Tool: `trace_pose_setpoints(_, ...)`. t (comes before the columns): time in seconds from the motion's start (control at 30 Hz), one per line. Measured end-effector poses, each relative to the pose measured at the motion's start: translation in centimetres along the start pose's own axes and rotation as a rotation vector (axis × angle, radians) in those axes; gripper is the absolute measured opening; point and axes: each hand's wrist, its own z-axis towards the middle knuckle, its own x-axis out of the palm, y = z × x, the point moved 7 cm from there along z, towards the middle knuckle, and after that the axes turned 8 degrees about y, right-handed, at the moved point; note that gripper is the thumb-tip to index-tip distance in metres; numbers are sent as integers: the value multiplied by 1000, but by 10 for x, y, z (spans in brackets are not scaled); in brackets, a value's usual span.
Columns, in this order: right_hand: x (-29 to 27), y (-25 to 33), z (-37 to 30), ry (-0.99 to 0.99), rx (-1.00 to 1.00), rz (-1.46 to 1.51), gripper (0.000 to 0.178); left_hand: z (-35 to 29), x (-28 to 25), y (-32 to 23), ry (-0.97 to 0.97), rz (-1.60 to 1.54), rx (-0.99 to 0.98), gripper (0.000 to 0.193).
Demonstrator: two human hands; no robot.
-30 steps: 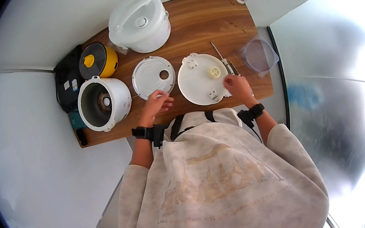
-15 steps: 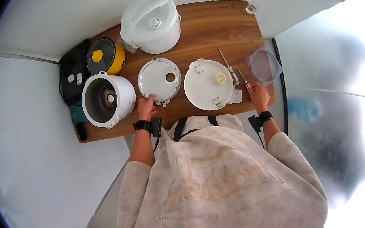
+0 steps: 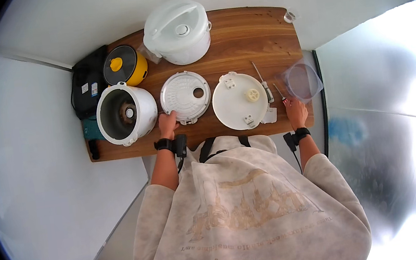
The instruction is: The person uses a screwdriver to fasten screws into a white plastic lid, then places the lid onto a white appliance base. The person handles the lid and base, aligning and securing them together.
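My left hand (image 3: 168,125) is at the near left edge of a round silver-grey lid plate (image 3: 180,89) with a hole in its right part; its curled fingers grip the rim. My right hand (image 3: 297,113) is closed around the handle of a red-handled screwdriver (image 3: 284,99), which lies by the table's right edge with its shaft pointing away from me. Between my hands sits a round white cover (image 3: 231,107) with its inner side up, bearing a cream wheel-shaped part (image 3: 252,95). A second screwdriver (image 3: 267,91) and a small white flap (image 3: 270,115) lie beside it.
An uncovered white cooker body (image 3: 148,108) stands at the left. Behind are a yellow pot (image 3: 141,72), a black case (image 3: 83,90) and a lidded white cooker (image 3: 191,49). A clear plastic container (image 3: 302,80) overhangs the right edge of the wooden table (image 3: 248,35).
The whole view has shifted slightly. My right hand covers more of the red screwdriver handle. My left hand stays at the lid plate's edge.
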Motion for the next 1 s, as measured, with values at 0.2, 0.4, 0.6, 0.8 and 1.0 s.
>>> trace_pose_setpoints(0.2,-2,7,-6,31,-10,-12,30,-21,8,6,241,-286,-61,28)
trace_pose_setpoints(0.4,-7,10,-8,5,-25,47,28,-56,6,-27,368,-330,51,34)
trace_pose_setpoints(0.6,-15,23,-9,-13,-101,198,24,-115,14,-102,377,-93,264,34)
trace_pose_setpoints(0.8,-31,111,-20,444,-341,746,31,-180,53,-186,318,644,752,27)
trace_pose_setpoints(1.0,-99,220,-66,645,-577,1087,53,-230,132,-217,348,1063,1113,22)
